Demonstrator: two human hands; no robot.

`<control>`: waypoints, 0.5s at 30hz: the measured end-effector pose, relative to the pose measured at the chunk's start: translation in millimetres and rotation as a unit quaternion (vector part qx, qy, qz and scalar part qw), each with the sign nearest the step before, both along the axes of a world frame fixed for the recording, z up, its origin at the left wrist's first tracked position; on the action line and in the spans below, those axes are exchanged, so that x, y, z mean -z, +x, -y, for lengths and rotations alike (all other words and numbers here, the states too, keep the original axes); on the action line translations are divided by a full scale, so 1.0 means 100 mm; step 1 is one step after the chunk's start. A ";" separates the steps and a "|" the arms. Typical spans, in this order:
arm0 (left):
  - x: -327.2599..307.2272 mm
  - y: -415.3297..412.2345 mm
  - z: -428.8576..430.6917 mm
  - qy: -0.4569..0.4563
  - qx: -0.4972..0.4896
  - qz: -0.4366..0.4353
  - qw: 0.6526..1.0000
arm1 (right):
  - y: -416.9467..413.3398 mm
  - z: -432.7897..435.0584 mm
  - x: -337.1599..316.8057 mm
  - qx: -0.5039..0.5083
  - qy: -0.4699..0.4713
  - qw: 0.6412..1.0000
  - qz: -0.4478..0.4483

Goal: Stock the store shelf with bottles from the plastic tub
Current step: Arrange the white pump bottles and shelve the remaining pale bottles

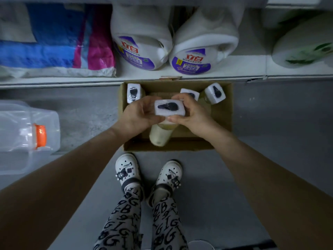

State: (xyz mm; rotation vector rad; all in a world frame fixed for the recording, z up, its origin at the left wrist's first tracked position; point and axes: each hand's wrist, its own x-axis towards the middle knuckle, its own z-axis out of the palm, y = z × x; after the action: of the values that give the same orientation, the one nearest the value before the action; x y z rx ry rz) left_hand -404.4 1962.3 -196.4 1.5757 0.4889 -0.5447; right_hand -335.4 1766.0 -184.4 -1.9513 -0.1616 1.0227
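Beyond the grip we see a white detergent jug [142,42] touching a second detergent jug [203,46]. A blue and pink pack [54,44] sits to their left and a green-labelled jug [304,44] well to the right. Far left of the grip is a clear jug [18,141] with an orange cap [40,136]. Nearer us than the grip are white clogs [127,168] and letter-printed trousers [124,222].

A grey concrete floor [270,123] fills the near part of the scene, mottled and paler on the left. Along the far side runs a low white shelf [243,70], with a dark nick in its front edge toward the right. The light is dim and cool, and the shelf's recess lies in shadow
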 end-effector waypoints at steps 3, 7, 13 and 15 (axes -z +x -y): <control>-0.37 -0.07 0.00 -0.044 0.008 -0.019 0.999 | -0.09 0.08 -0.31 0.030 0.009 0.999 -0.017; -0.84 -0.18 0.03 -0.052 0.012 -0.029 0.998 | -0.21 0.08 -0.75 0.035 0.024 0.998 -0.043; -1.57 -0.33 0.08 -0.077 -0.007 -0.003 0.997 | -0.38 0.06 -1.45 0.085 0.034 0.994 -0.054; -1.88 -0.35 0.08 -0.068 -0.012 0.013 0.998 | -0.43 0.03 -1.76 0.113 0.052 0.991 -0.048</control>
State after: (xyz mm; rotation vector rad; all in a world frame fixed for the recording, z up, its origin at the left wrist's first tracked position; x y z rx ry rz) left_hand -439.2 1954.7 -8.8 1.4446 0.4419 -0.5286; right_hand -378.7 1763.4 -8.0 -1.7764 0.0582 0.9374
